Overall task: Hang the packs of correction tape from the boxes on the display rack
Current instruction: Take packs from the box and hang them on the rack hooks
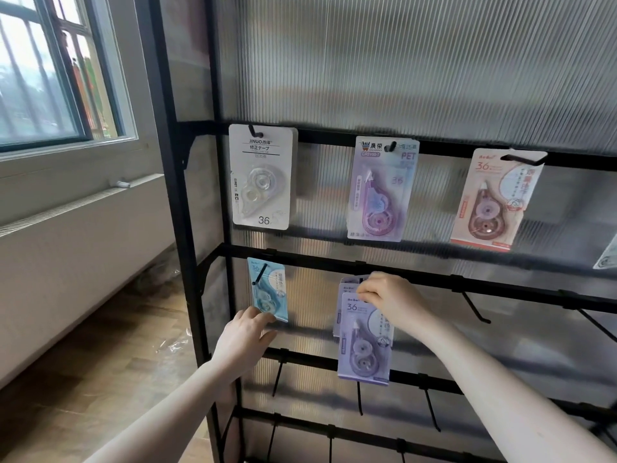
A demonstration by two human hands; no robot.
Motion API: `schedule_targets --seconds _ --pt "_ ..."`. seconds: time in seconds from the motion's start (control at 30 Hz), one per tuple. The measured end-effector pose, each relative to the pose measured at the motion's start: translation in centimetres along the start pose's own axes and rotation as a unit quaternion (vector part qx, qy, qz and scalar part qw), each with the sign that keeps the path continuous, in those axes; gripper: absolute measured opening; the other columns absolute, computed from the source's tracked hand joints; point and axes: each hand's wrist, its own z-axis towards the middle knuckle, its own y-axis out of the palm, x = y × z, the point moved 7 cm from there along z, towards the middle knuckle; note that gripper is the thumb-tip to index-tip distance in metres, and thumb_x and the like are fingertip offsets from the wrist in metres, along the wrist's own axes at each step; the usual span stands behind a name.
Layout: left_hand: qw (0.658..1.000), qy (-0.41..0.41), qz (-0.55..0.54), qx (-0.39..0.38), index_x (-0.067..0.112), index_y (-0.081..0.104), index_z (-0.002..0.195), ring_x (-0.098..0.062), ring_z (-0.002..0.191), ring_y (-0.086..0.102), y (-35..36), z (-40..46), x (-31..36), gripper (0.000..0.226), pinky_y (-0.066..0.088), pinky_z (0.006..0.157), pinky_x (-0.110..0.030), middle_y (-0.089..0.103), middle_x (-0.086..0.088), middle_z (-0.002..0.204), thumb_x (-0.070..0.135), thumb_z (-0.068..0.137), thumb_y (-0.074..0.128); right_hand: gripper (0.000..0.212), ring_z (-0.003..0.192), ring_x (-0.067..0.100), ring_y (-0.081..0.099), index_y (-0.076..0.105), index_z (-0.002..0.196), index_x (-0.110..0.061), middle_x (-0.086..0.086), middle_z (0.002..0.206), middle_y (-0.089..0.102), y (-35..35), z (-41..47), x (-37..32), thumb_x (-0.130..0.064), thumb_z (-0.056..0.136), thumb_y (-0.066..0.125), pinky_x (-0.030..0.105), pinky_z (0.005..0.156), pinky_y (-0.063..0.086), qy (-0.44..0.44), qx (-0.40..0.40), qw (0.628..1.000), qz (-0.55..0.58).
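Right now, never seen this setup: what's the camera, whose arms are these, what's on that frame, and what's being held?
There is no machine here. One wide-angle camera on a person's head looks forward and down at their two bare arms. They face a black metal display rack with hooks and a ribbed translucent back panel. On its upper bar hang a white card pack, a lilac pack and a pink-orange pack of correction tape. Lower down, the left hand touches the bottom of a tilted light-blue pack on its hook. The right hand pinches the top of a purple pack, with more purple packs just behind it.
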Motion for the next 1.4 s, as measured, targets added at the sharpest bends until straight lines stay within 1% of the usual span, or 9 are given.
schedule_targets --seconds 0.17,0.37,0.53,0.7,0.77,0.9,1.0,1.13,1.4 --pt "1.0 -0.001 -0.004 -0.001 0.026 0.052 0.126 -0.018 0.112 0.045 0.0 -0.1 -0.2 0.035 0.04 0.09 -0.027 0.051 0.002 0.12 0.037 0.093 0.049 0.017 0.085 0.012 0.057 0.073 0.098 -0.011 -0.008 0.087 0.059 -0.2 0.3 0.5 -0.017 0.091 0.058 0.03 0.081 0.047 0.002 -0.024 0.999 0.042" --pt "1.0 -0.001 -0.011 -0.011 0.026 0.052 0.126 -0.018 0.113 0.045 0.3 -0.1 -0.2 0.036 0.04 0.092 -0.028 0.051 0.002 0.123 0.036 0.092 0.05 0.017 0.086 0.013 0.057 0.071 0.099 -0.011 -0.005 0.089 0.059 0.5 0.8 1.1 -0.015 0.092 0.056 0.031 0.082 0.046 0.002 -0.063 0.996 0.056" --pt "1.0 0.002 -0.017 -0.018 0.027 0.053 0.125 -0.018 0.114 0.045 0.7 0.0 0.0 0.034 0.04 0.093 -0.028 0.051 0.003 0.125 0.036 0.092 0.051 0.013 0.071 0.0 0.055 0.072 0.088 -0.015 -0.018 0.074 0.06 0.6 1.2 1.4 -0.016 0.089 0.059 0.026 0.072 0.044 0.015 -0.088 0.991 0.102" --pt "0.999 0.002 -0.02 -0.034 0.029 0.052 0.126 -0.017 0.118 0.043 1.2 0.2 0.6 0.034 0.039 0.095 -0.028 0.049 0.003 0.128 0.035 0.093 0.05 0.017 0.057 0.007 0.047 0.069 0.07 -0.021 -0.004 0.067 0.063 0.7 1.6 2.4 -0.024 0.086 0.064 0.024 0.056 0.035 0.036 -0.063 0.992 0.107" --pt "0.999 0.004 -0.017 -0.04 0.029 0.051 0.127 -0.017 0.119 0.042 1.4 0.3 0.7 0.035 0.039 0.095 -0.028 0.048 0.003 0.128 0.037 0.093 0.049 0.019 0.056 0.008 0.047 0.065 0.069 -0.023 -0.008 0.065 0.061 1.1 1.7 2.4 -0.022 0.088 0.062 0.023 0.054 0.034 0.032 -0.06 0.993 0.092" --pt "0.999 0.001 -0.012 -0.046 0.029 0.05 0.127 -0.017 0.119 0.042 1.5 0.5 0.7 0.035 0.038 0.095 -0.027 0.047 0.003 0.128 0.038 0.093 0.048 0.018 0.06 0.004 0.049 0.067 0.079 -0.018 -0.007 0.076 0.063 1.4 2.2 2.3 -0.022 0.092 0.056 0.021 0.056 0.034 0.017 -0.042 0.998 0.052" --pt "0.999 -0.002 -0.01 -0.051 0.03 0.049 0.128 -0.016 0.12 0.041 1.5 0.6 0.7 0.036 0.038 0.096 -0.027 0.046 0.004 0.129 0.038 0.094 0.047 0.019 0.074 0.009 0.055 0.07 0.09 -0.014 -0.005 0.088 0.065 1.4 2.8 2.5 -0.024 0.093 0.053 0.025 0.064 0.038 0.02 -0.021 1.0 0.01" --pt "0.999 0.001 -0.011 -0.051 0.028 0.049 0.128 -0.017 0.12 0.041 1.4 0.7 1.1 0.036 0.038 0.096 -0.027 0.046 0.004 0.13 0.037 0.094 0.047 0.02 0.076 0.011 0.056 0.07 0.092 -0.015 -0.004 0.089 0.067 1.5 3.3 2.7 -0.025 0.094 0.053 0.025 0.063 0.036 0.018 -0.005 1.0 -0.017" --pt "0.998 0.02 -0.004 -0.051 0.025 0.05 0.127 -0.017 0.117 0.043 1.3 0.7 2.2 0.035 0.039 0.094 -0.028 0.048 0.003 0.126 0.037 0.094 0.047 0.022 0.087 0.015 0.059 0.065 0.105 -0.02 -0.004 0.099 0.064 1.1 1.9 3.6 -0.029 0.095 0.048 0.029 0.069 0.045 0.031 0.039 0.999 -0.018"
